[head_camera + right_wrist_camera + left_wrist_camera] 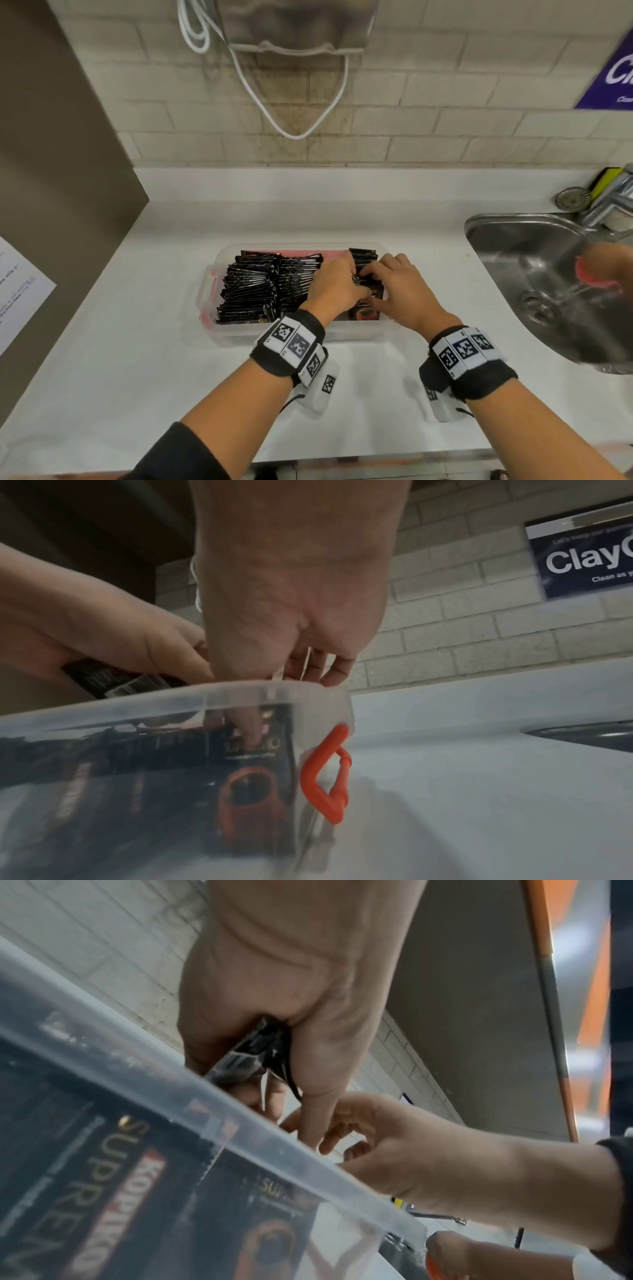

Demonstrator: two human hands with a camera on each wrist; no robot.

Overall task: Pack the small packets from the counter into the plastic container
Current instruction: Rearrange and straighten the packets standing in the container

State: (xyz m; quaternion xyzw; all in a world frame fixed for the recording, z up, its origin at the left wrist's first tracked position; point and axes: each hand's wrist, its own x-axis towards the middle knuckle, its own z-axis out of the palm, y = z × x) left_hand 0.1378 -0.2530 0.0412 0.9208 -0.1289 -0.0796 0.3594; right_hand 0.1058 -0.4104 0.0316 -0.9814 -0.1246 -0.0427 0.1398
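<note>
Both forearms reach forward, each wrist wrapped in a black band with white coded tags. The left hand (334,286) curls its fingers and thumb round a few dark packets (251,1047). The right hand (399,286) sits just beside it, knuckles up, fingers (329,666) bent downward, its thumb touching the left hand.

There is one clear plastic container (294,337), right under the two hands, the left hand (334,287) and the right hand (402,291). It holds three rows of black coffee packets (250,291), too many and too tightly packed to count, and the left hand grips a small bunch of packets (255,1047) whose number I cannot tell. One orange clip handle (327,775) shows just right of the right hand, and one metal sink (534,270) lies further to the right.
</note>
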